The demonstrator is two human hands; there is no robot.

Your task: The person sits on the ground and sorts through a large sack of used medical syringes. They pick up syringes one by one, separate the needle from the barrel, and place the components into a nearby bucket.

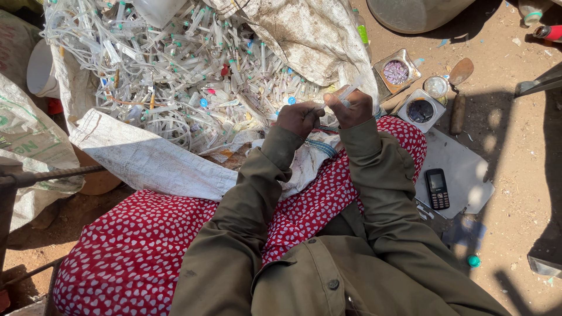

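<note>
Head view: looking down over a red heart-print skirt [140,246].
Phone: black mobile phone [437,188] on a white sheet, right.
Hands: left hand [300,119] and right hand [351,109] both pinch a clear plastic piece [346,93], probably a syringe.
Far: sack [316,41] heaped with plastic tubing [175,76].

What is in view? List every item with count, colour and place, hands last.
plastic syringes and tubing: too many to count, clear and white with teal, blue and red bits, heaped in the open sack.
woven sack: one, white and dusty, open in front of the knees.
small containers: three, square and round, holding small bits, on the ground at right.
mobile phone: one, black, on the flat white sheet.
patterned cloth: one, red with white hearts, over the lap.
clear syringe: one, gripped in both hands.
left hand: pinching the syringe's end.
right hand: closed on the syringe.
</note>
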